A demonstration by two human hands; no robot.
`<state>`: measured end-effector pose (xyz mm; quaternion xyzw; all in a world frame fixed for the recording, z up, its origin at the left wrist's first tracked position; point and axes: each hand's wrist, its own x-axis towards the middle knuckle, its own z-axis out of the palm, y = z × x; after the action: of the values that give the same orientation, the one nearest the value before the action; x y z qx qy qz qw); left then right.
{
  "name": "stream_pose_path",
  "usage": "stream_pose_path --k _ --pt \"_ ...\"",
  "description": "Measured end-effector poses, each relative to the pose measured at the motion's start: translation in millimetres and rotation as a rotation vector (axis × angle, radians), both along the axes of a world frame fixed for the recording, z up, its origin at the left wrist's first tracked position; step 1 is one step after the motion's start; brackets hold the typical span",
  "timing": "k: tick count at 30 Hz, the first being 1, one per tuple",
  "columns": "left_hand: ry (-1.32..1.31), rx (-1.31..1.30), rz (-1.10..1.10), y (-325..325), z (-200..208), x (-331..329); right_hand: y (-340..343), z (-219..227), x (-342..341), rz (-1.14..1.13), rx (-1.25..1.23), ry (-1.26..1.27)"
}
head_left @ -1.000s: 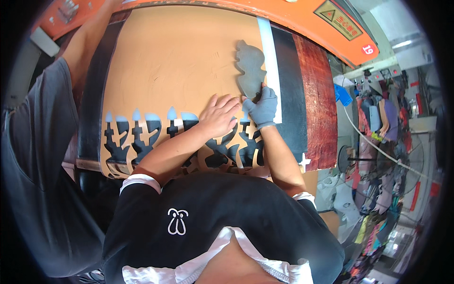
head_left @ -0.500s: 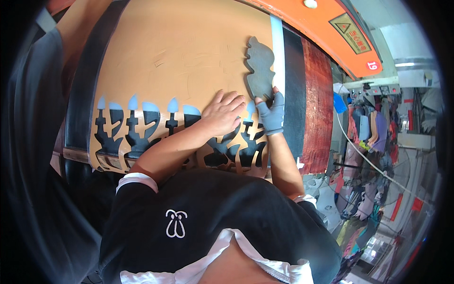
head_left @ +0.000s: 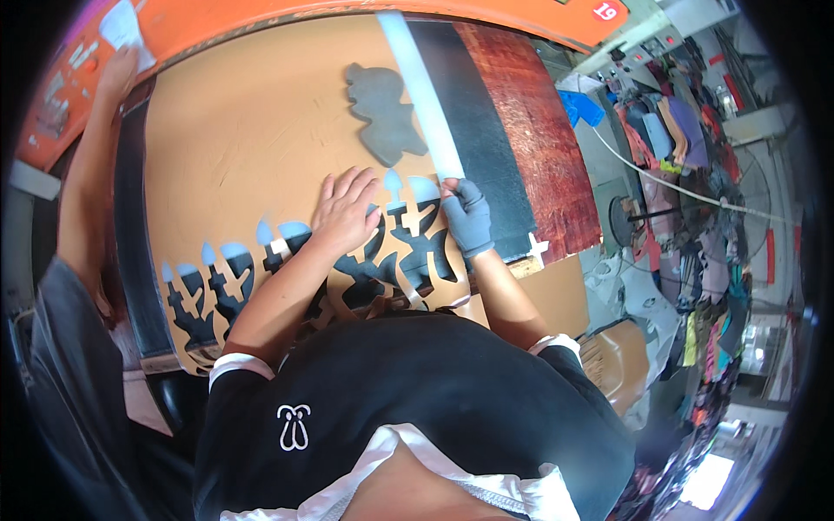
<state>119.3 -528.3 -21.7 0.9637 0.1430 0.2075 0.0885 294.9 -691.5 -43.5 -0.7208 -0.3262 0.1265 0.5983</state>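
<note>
A large tan sheet (head_left: 252, 122) lies on a black board, its near edge cut into a row of curvy openings that show black and pale blue beneath. My left hand (head_left: 347, 213) rests on it, palm down with fingers stretched out, just beyond the cut-outs. At the sheet's near right edge is my right hand (head_left: 469, 217) in a grey fingerless glove, its fingers curled and pinching that edge beside a pale blue-white strip (head_left: 421, 95). A flat grey plate with a wavy outline (head_left: 387, 113) lies on the sheet near the strip, apart from both hands.
An orange machine body (head_left: 347, 7) runs along the far side. At the left another person's arm (head_left: 87, 174) reaches up to it, the hand at a white paper or cloth (head_left: 126, 39). A reddish worn board (head_left: 530, 130) lies at right, with a blue object (head_left: 582, 108) and hanging coloured pieces beyond.
My right hand has let go of the grey plate's near end and moved to the sheet's right edge. My left hand stays flat on the sheet. The whole view has shifted and turned.
</note>
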Motion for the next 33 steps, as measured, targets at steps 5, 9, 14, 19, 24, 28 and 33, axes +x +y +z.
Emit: stream_pose_path --k 5,9,14,19,24,28,33 --pt "0.038 0.031 0.001 1 0 1 9 21 -3 0.005 -0.094 -0.570" --pt "0.047 0.054 0.005 3 0 1 52 38 2 0.051 -0.087 -0.854" --pt "0.055 0.021 0.007 3 1 0 95 30 3 0.016 -0.226 -0.810" --pt "0.018 0.019 0.000 3 2 0 97 19 1 -0.022 -0.195 -0.777" --pt "0.004 0.011 -0.017 4 4 -1 100 18 -2 -0.063 -0.201 -0.772" --pt "0.012 -0.004 -0.012 4 5 -2 103 16 -4 -0.086 -0.208 -0.709" --pt "0.019 -0.044 0.004 5 4 -1 102 17 -1 -0.039 -0.191 -0.740"
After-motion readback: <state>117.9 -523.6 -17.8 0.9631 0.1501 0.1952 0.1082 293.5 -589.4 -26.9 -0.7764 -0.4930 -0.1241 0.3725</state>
